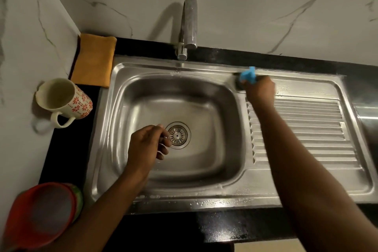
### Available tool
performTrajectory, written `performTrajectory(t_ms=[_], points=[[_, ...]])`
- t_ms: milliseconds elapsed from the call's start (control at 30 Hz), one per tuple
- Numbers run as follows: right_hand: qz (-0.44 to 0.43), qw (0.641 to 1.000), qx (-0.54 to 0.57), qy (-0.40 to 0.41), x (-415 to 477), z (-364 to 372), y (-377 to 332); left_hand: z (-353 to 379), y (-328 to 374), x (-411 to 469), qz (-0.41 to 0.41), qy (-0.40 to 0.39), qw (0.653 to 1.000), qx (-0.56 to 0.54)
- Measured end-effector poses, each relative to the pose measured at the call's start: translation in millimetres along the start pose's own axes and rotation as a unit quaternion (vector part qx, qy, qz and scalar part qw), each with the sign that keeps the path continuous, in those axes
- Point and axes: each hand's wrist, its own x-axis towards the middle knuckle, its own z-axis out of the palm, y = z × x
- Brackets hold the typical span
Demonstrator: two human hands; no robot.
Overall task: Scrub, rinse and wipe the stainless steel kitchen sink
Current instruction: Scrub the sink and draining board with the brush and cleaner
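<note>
Scrubbing: the step in hand, I judge; suds on the drainboard.
Sink: set in the dark surface, below the tap.
Right hand: fingers curled round the scrubber, pressing it on the back rim.
Left hand: over the basin by the drain, fingers loosely curled, empty.
Next: probably scrub the basin; rinsing comes later.

Two bare forearms are showing, both uncovered from the near side of the sink up to the fingers. The left hand is showing over the sink's basin and the right hand at the sink's far rim, both bare.
</note>
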Motion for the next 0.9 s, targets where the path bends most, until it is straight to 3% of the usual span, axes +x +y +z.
performTrajectory(t_ms=[100, 167, 367, 433, 600, 700, 800, 900], points=[[0.068, 0.997, -0.013, 0.028, 20, -25, 11, -9, -4, -2, 0.004, 0.007, 1.000, -0.002], [0.067, 0.997, -0.003, 0.034, 13, -16, 2, -13, -9, -1, -0.002, 0.011, 1.000, -0.002], [-0.084, 0.994, 0.002, -0.068, -48, 55, -50, -11, -9, 2, -0.015, 0.008, 1.000, -0.001], [-0.098, 0.993, -0.028, -0.063, -43, 47, -47, -11, -5, 3, -0.008, 0.010, 1.000, -0.007], [0.003, 0.999, -0.051, -0.015, -26, -17, 18, -13, -4, 1, 0.010, 0.002, 1.000, -0.012], [0.018, 0.999, -0.040, -0.002, -49, -19, 37, -12, -7, -1, 0.004, 0.004, 1.000, -0.018], [-0.022, 0.998, -0.034, -0.038, -66, 2, 19, -11, -7, -3, -0.002, 0.005, 1.000, -0.021], [-0.132, 0.989, -0.027, -0.066, -80, 35, -16, -16, -5, -5, -0.005, 0.013, 1.000, -0.024]])
